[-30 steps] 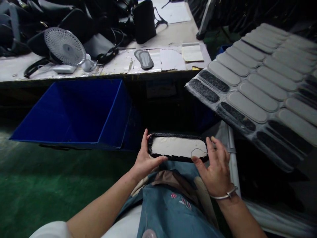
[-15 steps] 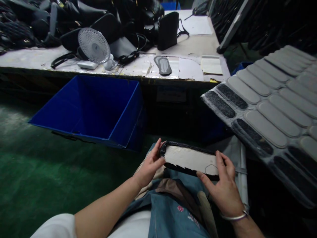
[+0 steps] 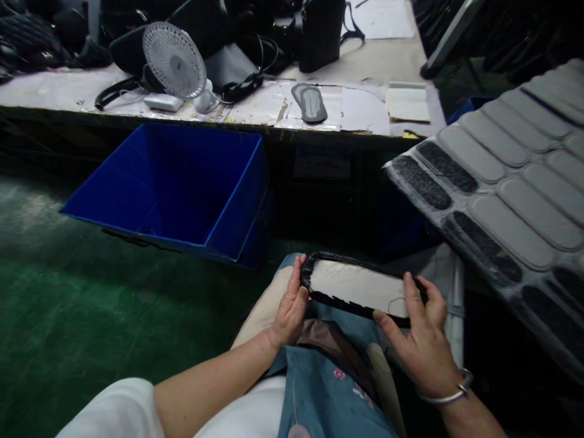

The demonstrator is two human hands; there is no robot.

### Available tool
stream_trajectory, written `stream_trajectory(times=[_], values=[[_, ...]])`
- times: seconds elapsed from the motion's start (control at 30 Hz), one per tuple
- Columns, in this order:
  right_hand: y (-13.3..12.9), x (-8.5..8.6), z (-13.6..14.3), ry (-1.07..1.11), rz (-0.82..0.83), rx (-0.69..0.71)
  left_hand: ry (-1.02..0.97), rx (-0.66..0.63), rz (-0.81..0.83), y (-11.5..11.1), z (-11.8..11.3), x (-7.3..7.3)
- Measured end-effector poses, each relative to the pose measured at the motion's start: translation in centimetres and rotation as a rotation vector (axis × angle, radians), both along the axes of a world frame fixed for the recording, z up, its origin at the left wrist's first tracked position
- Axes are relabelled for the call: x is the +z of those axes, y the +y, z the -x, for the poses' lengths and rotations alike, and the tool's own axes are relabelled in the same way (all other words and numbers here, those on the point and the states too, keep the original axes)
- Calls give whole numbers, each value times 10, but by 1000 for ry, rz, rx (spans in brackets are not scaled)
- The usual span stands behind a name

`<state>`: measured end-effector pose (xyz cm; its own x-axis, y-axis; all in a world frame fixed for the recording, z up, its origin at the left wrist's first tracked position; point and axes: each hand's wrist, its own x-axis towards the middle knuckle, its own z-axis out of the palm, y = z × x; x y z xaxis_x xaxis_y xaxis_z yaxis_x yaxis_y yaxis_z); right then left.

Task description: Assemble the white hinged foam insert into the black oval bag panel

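Observation:
A long black piece with rounded ends and a pale board face, like a bag base panel (image 3: 356,286), is held above my lap. Its black edging looks folded over the board, with a ragged inner edge along the near side. My left hand (image 3: 292,307) cups the left end, its fingers fairly straight and the thumb at the near corner. At the other end, my right hand (image 3: 422,328) grips the panel, thumb on the near edge and index finger across the pale face. The panel's underside is hidden.
A blue bin (image 3: 205,182) stands left of my knees, against a worktable (image 3: 378,73). On the table are a small fan (image 3: 176,61), grey oval pieces (image 3: 312,104) and black bags (image 3: 322,36). At right, a tilted board (image 3: 502,201) carries rows of grey ovals.
The panel has shifted slightly right in view with both hands. My left fingers have straightened and drawn together along its left end. The view has tilted down a little.

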<state>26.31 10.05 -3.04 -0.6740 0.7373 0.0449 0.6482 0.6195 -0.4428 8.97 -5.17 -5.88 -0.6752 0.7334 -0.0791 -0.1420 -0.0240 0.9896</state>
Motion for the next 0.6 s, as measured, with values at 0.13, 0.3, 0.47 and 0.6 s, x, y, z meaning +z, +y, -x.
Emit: stream_trajectory(times=[0.13, 0.3, 0.47, 0.6], values=[[-1, 1, 0, -7, -15, 13, -47, 81, -43, 5, -9, -6], [0, 1, -2, -17, -12, 30, -108, 34, -21, -1, -10, -7], [0, 3, 1, -12, -54, 58, -60, 242, 258, 6, -18, 2], [-1, 4, 3, -28, -93, 68, -78, 467, 398, 29, -27, 14]])
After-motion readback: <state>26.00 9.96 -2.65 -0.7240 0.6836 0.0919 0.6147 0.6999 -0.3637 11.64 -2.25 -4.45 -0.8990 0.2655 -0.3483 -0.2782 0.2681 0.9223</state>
